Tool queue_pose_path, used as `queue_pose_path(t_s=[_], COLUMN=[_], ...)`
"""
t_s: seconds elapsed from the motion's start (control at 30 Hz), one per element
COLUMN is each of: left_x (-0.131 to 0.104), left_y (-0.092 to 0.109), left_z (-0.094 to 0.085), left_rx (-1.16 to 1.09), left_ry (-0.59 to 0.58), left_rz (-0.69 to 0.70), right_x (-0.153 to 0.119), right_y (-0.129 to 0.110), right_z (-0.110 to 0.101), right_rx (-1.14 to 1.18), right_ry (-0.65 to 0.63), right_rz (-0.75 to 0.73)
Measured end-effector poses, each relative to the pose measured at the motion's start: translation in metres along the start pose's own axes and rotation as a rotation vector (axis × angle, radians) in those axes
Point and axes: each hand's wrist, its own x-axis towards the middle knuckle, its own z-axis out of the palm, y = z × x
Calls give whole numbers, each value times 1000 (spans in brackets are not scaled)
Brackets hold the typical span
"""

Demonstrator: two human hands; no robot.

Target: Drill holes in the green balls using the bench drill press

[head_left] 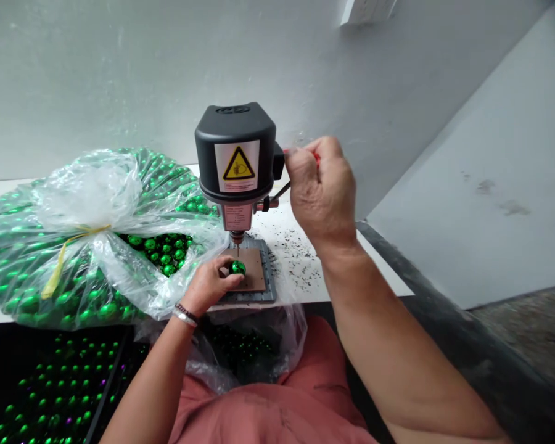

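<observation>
A small drill press with a black cover and a yellow warning label stands on the white table. Under its thin bit, my left hand pinches a shiny green ball on a brown square board. The bit hangs just over the ball; whether they touch I cannot tell. My right hand is closed round the lever at the press's right side, and a bit of red handle shows between its fingers. Most of that handle is hidden by the hand.
A big clear plastic bag of green balls, tied with yellow string, lies left, torn open near the press. Dark shavings litter the white table. Another bag of balls hangs at my lap. More green balls lie lower left.
</observation>
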Motion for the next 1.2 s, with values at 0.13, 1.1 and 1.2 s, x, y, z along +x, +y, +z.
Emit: queue_pose_path(t_s=[0.13, 1.1, 1.2], left_x=[-19, 2, 11], left_y=[2, -24, -24], left_z=[-14, 11, 16], left_rx=[-235, -550, -517], left_ry=[-155, 112, 88], left_rz=[13, -114, -126], right_x=[23, 28, 26], right_y=[0, -1, -2], right_z=[3, 5, 3], right_rx=[-22, -6, -2], right_ry=[-78, -113, -108], right_rz=[96, 124, 120])
